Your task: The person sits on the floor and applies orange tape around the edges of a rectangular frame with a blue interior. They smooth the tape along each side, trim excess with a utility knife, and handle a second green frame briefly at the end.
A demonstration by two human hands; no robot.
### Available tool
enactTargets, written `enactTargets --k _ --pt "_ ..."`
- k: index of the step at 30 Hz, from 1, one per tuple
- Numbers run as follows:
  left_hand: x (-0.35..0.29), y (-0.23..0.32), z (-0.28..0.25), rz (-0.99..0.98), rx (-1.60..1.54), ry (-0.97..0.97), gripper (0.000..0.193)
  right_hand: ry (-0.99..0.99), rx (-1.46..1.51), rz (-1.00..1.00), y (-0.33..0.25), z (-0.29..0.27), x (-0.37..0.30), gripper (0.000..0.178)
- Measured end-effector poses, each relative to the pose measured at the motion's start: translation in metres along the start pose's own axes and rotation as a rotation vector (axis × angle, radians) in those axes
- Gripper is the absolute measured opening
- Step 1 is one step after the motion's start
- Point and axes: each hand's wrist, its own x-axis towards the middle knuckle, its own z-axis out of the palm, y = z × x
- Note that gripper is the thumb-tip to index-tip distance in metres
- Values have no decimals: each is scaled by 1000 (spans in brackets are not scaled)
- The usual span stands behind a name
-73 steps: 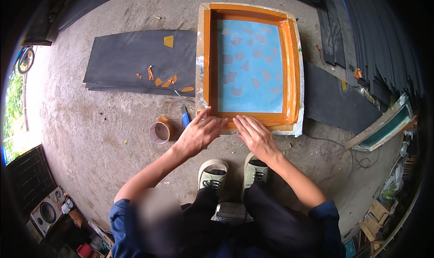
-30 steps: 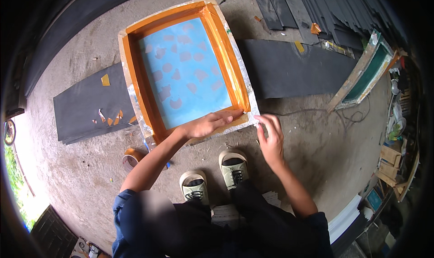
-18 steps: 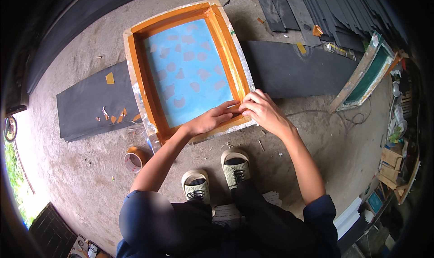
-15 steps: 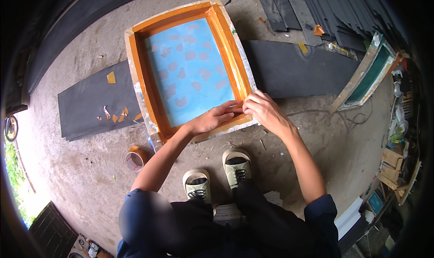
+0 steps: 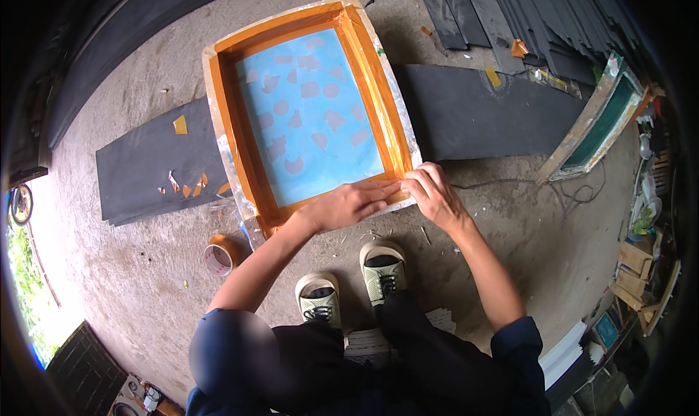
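Observation:
A screen printing frame [image 5: 220, 135] lies before me, its inner sides lined with orange packing tape [image 5: 394, 139]. Within it is the blue mesh [image 5: 291, 179], marked with several greyish patches. Along the near side rests my left hand [image 5: 348, 203], fingers stretched out and lying over the taped edge. My right hand [image 5: 437, 199] is at the near right corner, thumb and fingertips pinched together on the tape there. The fingertips of both hands almost meet, and they hide part of that corner.
Dark flat boards [image 5: 164, 165] lie under and beside the frame. A roll of orange tape [image 5: 221, 256] stands on the concrete floor at the near left. At right leans a smaller green-meshed frame [image 5: 593, 124], close to a thin cable [image 5: 575, 197]. Stacked dark sheets [image 5: 539, 22] fill the far right.
My right hand has shifted slightly right and nearer, onto the outer corner. My left hand has slid nearer, its fingers flattening over the near edge, where more orange tape now shows.

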Motion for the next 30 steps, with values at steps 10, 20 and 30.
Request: enactTargets --k 10,20,30 --pt "-4 13 37 -22 634 154 80 384 355 597 -16 12 -43 8" --pt "-9 26 10 -125 -23 13 68 359 688 1013 -18 53 -29 62" --pt "10 3 2 -224 -573 -23 52 386 627 1053 -32 33 -11 47"
